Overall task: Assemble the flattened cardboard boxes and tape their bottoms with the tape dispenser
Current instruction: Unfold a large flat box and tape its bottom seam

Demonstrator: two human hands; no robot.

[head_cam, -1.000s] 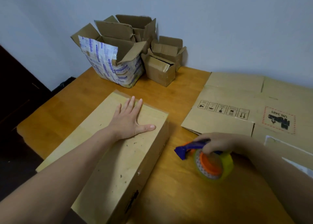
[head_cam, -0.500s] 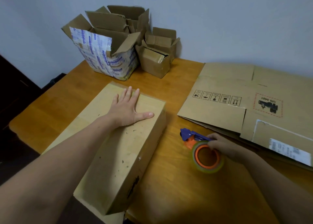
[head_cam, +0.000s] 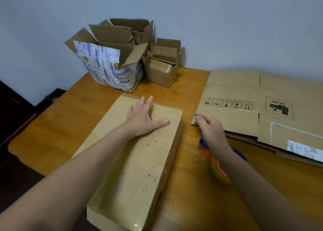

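Note:
A long assembled cardboard box [head_cam: 139, 169] lies bottom-up on the wooden table [head_cam: 70, 122], with clear tape shining along its near end. My left hand [head_cam: 145, 119] presses flat on its far end, fingers spread. The tape dispenser [head_cam: 216, 169], with a yellow roll, orange hub and blue handle, lies on the table to the right of the box, partly hidden under my right forearm. My right hand [head_cam: 211, 129] hovers beyond it with loosely curled fingers, holding nothing, at the near-left corner of a large flattened cardboard box [head_cam: 232, 85].
Against the wall at the back stand open boxes: one wrapped in printed tape [head_cam: 108, 70], a plain one behind it, and a small one [head_cam: 162, 70]. The flattened cardboard covers the right side of the table. The table's left edge drops to a dark floor.
My right hand has let go of the tape dispenser, which now lies on the table, and moved forward to the flattened cardboard's corner. My left hand stays on the box.

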